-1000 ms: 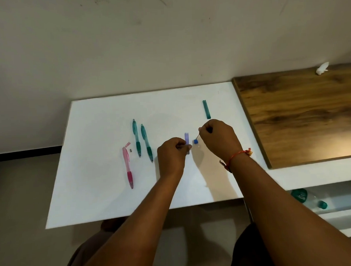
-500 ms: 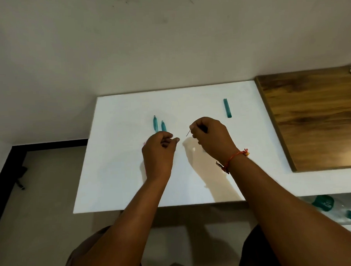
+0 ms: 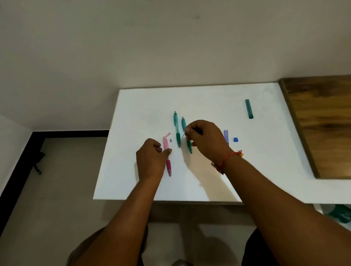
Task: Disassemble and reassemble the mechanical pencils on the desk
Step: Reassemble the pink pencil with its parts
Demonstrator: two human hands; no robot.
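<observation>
Begins at the left hand (image 3: 151, 160), fingers curled, thumb and forefinger tips meeting at the barrel of the pink pencil (image 3: 166, 146), which lies flat on the white desk (image 3: 209, 99); cannot tell whether pinching it or only touching. Probably placed there to steady or lift the barrel as the receiving end. Just beyond those fingertips, a loose pink cap (image 3: 168, 134) and a tiny grey piece (image 3: 170, 140), kept close to the body they seem to belong to. Between the two grips, two teal pencils (image 3: 176, 128) side by side, whole by the look of them, the right one partly hidden behind the right hand (image 3: 207, 139). Pinched there between thumb and forefinger, a thin dark lead (image 3: 182, 135), free end aimed toward the left grip, presumably for feeding into the pink barrel. Right of that grip, a purple lead case (image 3: 226, 135) with a small blue cap (image 3: 235, 139) just beside it, likely left uncapped for access; well beyond, a teal case (image 3: 249, 108).
</observation>
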